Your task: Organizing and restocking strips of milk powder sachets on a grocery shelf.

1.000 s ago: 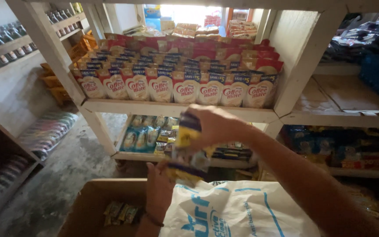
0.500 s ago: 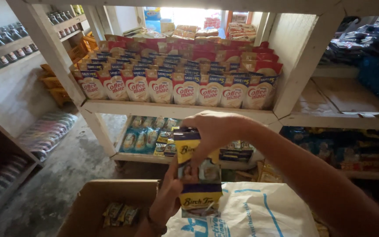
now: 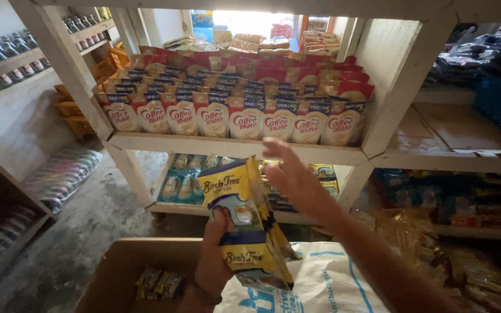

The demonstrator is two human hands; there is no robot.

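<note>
Left grip (image 3: 215,255) pinches yellow sachets (image 3: 244,226); right grip (image 3: 294,177) spread at two o'clock, white shelf (image 3: 233,148) behind.

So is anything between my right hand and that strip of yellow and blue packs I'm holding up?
Nothing visible. The right hand is open just beside the strip of yellow and blue packs, with no object between them. The left hand grips the strip from below, above the cardboard box.
</note>
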